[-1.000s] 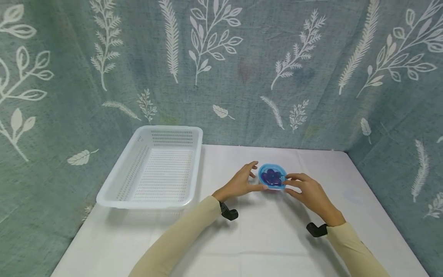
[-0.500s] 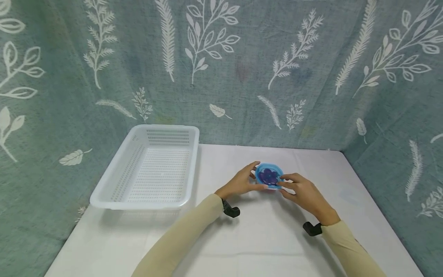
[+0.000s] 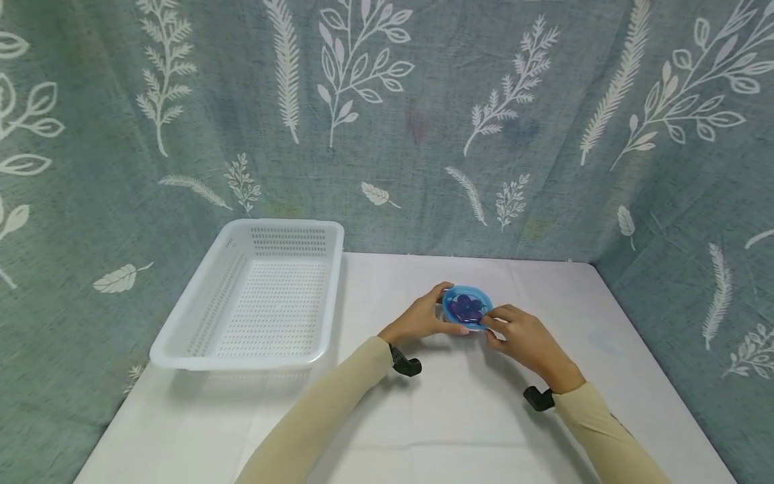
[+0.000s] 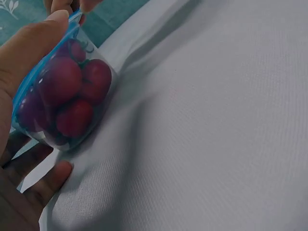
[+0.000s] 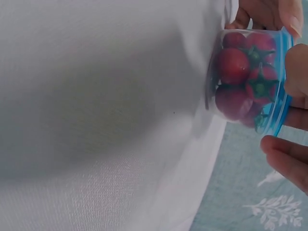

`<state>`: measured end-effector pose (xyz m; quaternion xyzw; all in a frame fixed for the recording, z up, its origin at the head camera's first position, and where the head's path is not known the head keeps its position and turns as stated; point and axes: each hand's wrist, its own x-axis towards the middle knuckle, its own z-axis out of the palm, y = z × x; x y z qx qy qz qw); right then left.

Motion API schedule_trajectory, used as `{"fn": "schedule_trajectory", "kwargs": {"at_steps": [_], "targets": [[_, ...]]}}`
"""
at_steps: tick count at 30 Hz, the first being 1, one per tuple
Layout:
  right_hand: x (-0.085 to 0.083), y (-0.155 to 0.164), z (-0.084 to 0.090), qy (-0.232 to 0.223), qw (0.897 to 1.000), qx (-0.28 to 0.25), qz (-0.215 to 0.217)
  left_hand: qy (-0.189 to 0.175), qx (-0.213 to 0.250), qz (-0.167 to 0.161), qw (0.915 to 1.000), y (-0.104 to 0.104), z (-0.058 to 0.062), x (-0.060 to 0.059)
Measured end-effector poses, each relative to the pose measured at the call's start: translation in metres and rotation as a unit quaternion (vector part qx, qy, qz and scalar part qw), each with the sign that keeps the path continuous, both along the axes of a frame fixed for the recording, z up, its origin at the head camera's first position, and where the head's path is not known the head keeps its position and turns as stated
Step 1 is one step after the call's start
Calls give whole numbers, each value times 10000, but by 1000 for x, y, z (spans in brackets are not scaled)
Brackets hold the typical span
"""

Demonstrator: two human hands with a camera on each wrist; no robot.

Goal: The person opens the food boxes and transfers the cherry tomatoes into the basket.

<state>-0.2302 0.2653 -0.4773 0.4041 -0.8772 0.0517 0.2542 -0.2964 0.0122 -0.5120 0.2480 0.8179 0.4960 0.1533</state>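
A small clear tub (image 5: 236,77) of red cherry tomatoes with green stems stands on the white cloth, capped by a translucent blue lid (image 3: 467,290). My left hand (image 3: 423,317) holds it from the left, thumb along the near rim and fingers round the far side. From the right, my right hand (image 3: 525,341) pinches the lid's edge. In the left wrist view its fingertips (image 4: 86,5) meet at the blue rim, close to my left thumb (image 4: 33,45). The right wrist view shows a curled finger (image 5: 298,67) against the lid and other fingers (image 5: 288,154) below it.
A white perforated plastic basket (image 3: 326,296) sits on the table's left side with nothing in it. White cloth covers the table (image 3: 459,417). A green-grey leaf-patterned curtain (image 3: 375,161) hangs behind and at both sides.
My right fingers have come in closer onto the lid's right edge, and my left fingers sit more snugly round the tub. The whole head view has shifted slightly, so things appear further left.
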Motion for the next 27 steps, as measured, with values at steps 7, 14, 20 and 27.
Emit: {"fn": "schedule_trajectory", "kwargs": {"at_steps": [7, 14, 20, 27], "targets": [[0, -4, 2, 421, 9987, 281, 32, -168, 30, 45, 9998, 2, -1, 1], [0, -4, 0, 507, 9985, 162, 110, -104, -14, 31, 9999, 3, -4, 0], [-1, -6, 0, 538, 9984, 132, 138, -98, 4, -2, 10000, 3, -3, 0], [1, -7, -1, 582, 9980, 187, 169, -74, 39, -34, 10000, 1, -2, 0]]}}
